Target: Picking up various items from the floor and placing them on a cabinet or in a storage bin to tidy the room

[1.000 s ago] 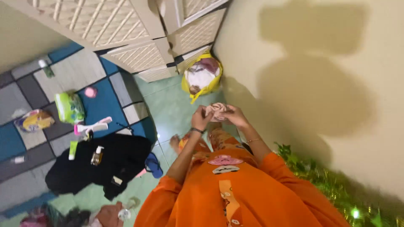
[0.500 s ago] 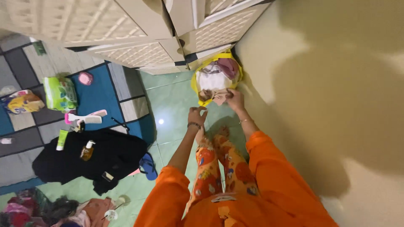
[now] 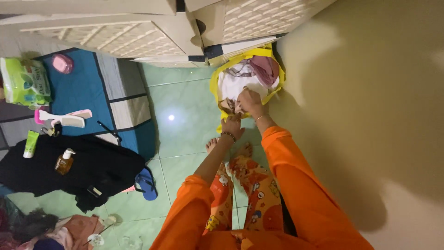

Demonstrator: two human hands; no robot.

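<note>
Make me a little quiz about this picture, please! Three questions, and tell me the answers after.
1. True or false: the right hand is pressing a pinkish cloth into the yellow bag.
2. What is the left hand touching? A. the bag's near edge B. the white comb C. the blue sandal
3. Fill in: the pump bottle with amber liquid lies on a ____ cloth.

Key
1. True: the right hand is down inside the bag's mouth, on the cloth.
2. A: the left hand is at the yellow rim nearest the person.
3. Black.
</note>
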